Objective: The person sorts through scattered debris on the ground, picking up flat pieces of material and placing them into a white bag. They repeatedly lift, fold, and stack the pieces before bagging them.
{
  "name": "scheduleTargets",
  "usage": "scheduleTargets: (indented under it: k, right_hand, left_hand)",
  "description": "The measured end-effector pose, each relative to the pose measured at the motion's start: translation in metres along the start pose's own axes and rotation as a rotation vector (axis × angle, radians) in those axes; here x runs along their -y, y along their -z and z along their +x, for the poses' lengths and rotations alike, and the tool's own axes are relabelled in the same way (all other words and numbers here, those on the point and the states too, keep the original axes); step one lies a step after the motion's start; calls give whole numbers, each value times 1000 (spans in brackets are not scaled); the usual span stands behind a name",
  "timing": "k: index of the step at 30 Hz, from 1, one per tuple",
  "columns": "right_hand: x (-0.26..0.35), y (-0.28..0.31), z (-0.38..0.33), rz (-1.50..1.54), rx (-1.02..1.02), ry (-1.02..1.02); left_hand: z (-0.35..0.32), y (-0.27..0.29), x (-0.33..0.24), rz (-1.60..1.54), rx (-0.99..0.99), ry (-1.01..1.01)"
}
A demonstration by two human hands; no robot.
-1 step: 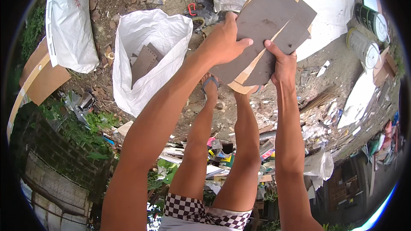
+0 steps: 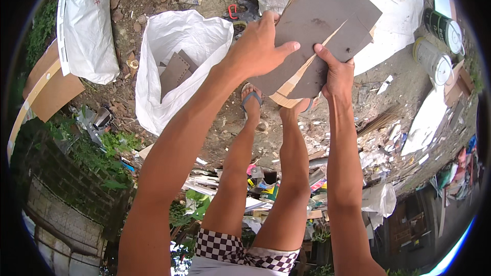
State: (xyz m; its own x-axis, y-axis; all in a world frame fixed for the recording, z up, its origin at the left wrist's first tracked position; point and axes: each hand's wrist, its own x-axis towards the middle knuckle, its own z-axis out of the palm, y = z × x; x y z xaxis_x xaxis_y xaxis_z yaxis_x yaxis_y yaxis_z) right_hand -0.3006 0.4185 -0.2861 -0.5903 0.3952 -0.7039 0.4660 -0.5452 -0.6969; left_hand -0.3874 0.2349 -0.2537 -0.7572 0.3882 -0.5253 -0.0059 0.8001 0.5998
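Both hands (image 2: 261,46) (image 2: 335,74) gripping flat grey cardboard sheets (image 2: 319,25), open woven white sack (image 2: 179,46)

An open white woven sack (image 2: 176,46) stands on the dirt ahead of my feet with a few grey-brown board pieces (image 2: 175,71) inside, and a second, filled white sack (image 2: 87,25) lies to its left beside a flat cardboard box (image 2: 48,89). To my right two cylindrical tins (image 2: 440,46) lie near a big white sack (image 2: 399,5), with paper scraps (image 2: 388,138) scattered below.
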Motion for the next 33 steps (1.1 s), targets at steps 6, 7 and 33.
scheduleTargets:
  k: [6,7,33]
  right_hand:
    - [5,-132,11,160,-64,192]
    - [-7,-154,14,122,-87,180]
    - [-100,-162,-110,-847,274,733]
  left_hand:
    - [-121,139,113,522,83,509]
    - [-138,135,135,385,318,640]
    - [-327,162,123,-149,-426,679]
